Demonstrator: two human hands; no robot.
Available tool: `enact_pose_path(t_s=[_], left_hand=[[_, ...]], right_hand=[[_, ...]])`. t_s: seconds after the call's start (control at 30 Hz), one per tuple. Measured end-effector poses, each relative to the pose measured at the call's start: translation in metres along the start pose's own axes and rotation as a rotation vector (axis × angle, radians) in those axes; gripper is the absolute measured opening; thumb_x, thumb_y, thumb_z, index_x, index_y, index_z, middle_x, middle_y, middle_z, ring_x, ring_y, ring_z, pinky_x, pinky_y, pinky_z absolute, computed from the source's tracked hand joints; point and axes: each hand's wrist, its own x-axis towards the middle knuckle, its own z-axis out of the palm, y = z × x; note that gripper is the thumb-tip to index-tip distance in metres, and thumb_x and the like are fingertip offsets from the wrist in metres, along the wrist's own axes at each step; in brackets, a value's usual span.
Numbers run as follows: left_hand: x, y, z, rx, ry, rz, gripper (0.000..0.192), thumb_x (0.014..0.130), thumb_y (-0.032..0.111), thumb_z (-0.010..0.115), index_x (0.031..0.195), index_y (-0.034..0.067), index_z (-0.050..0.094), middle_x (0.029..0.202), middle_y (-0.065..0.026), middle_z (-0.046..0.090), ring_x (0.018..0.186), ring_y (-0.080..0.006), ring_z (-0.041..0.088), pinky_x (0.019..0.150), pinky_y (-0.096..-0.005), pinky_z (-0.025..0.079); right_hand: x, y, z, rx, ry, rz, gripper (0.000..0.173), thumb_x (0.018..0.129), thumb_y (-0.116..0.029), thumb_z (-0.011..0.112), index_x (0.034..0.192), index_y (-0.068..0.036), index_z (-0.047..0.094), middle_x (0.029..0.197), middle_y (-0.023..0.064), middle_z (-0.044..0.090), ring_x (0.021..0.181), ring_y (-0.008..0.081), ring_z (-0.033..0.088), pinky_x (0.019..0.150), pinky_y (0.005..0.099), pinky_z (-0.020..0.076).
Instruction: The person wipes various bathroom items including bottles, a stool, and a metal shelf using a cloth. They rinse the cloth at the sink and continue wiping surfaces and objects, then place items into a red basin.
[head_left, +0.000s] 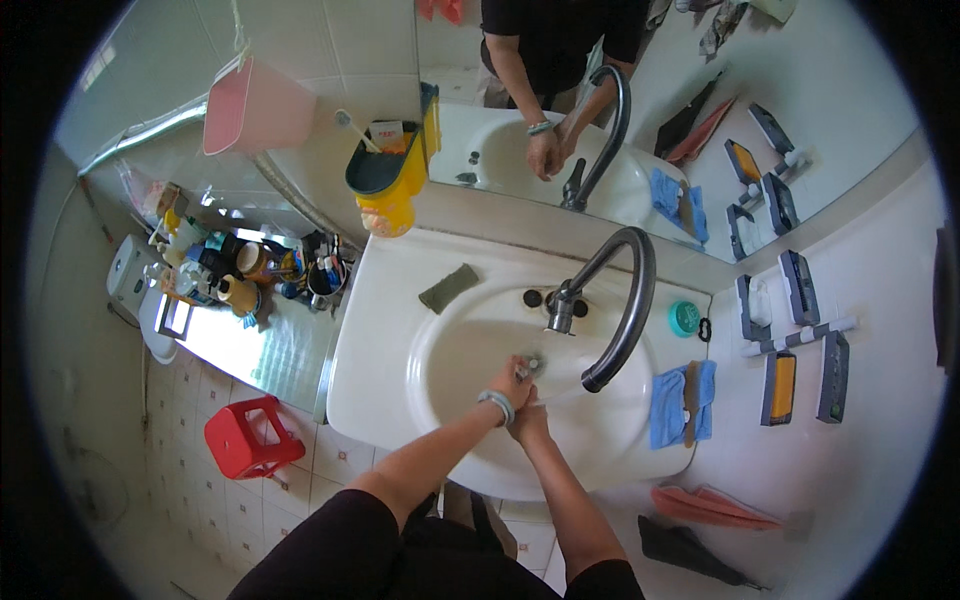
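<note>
Over the white ceramic washbasin (480, 457), my left hand (514, 380) and my right hand (530, 421) are close together and touch. A light-coloured bracelet circles my left wrist. Something small and shiny shows at my left fingertips, near the drain (534, 363); I cannot tell whether it is held. A thin stream of water seems to run from the dark gooseneck faucet (645, 300) towards my hands. My right fingers are partly hidden. Up on the basin's back rim lies a folded grey-green cloth (448, 288).
Blue cloths (667, 409) with a brown strip and a round teal container (684, 319) sit on the right rim. Wall-mounted holders (799, 289) are at the right. A yellow caddy (386, 202) hangs behind, left. A red plastic stool (232, 442) stands on the floor at left.
</note>
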Motion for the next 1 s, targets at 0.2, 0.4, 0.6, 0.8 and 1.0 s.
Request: enact_pose_path(t_s=[0.2,0.4,0.6,0.8,1.0], left_hand=[[0.053,0.028,-0.074,0.235,0.272,0.425,0.032,0.079,0.015,0.07,0.108,0.008,0.058,0.105,-0.0162,0.062,0.1,-0.0344,0.06,0.088,-0.0436,0.048],[0.076,0.044,-0.138,0.292,0.415,0.4,0.031,0.082,0.02,0.068,0.111,0.011,0.062,0.113,-0.0147,0.061,0.106,-0.0344,0.057,0.09,-0.043,0.045],[0.038,0.019,-0.076,-0.365,-0.379,-0.389,0.063,0.088,0.055,0.063,0.137,0.019,0.05,0.109,-0.002,0.064,0.09,-0.0167,0.062,0.083,-0.0323,0.051],[0.012,0.008,-0.038,-0.907,-0.964,-0.413,0.07,0.087,0.066,0.053,0.138,0.019,0.048,0.112,-0.0054,0.062,0.1,-0.0175,0.061,0.077,-0.0324,0.054],[0.02,0.0,-0.015,-0.715,-0.887,-0.23,0.024,0.084,0.026,0.074,0.098,0.011,0.063,0.083,-0.0029,0.065,0.074,-0.0156,0.063,0.068,-0.0324,0.053]], right_hand=[[0.021,-0.011,-0.004,0.076,0.125,-0.282,0.049,0.08,-0.032,0.07,0.118,-0.008,0.053,0.111,0.0136,0.062,0.09,0.035,0.065,0.076,0.045,0.0536],[0.024,-0.017,-0.013,1.209,-0.235,0.498,0.037,0.078,-0.03,0.074,0.103,-0.011,0.056,0.093,0.0084,0.065,0.075,0.0153,0.065,0.056,0.0246,0.0539],[0.003,-0.007,-0.031,2.002,-0.574,0.524,0.05,0.082,-0.043,0.069,0.108,-0.003,0.055,0.095,0.0083,0.059,0.067,0.0122,0.062,0.054,0.0193,0.0515],[-0.026,0.002,-0.031,2.192,-0.766,0.414,0.049,0.084,-0.038,0.071,0.111,-0.003,0.051,0.093,0.0065,0.055,0.061,0.007,0.052,0.05,0.0164,0.0474],[-0.036,0.012,-0.029,1.61,-0.562,0.375,0.03,0.082,-0.023,0.074,0.1,-0.009,0.053,0.08,0.0031,0.053,0.06,0.0054,0.045,0.048,0.0173,0.0366]])
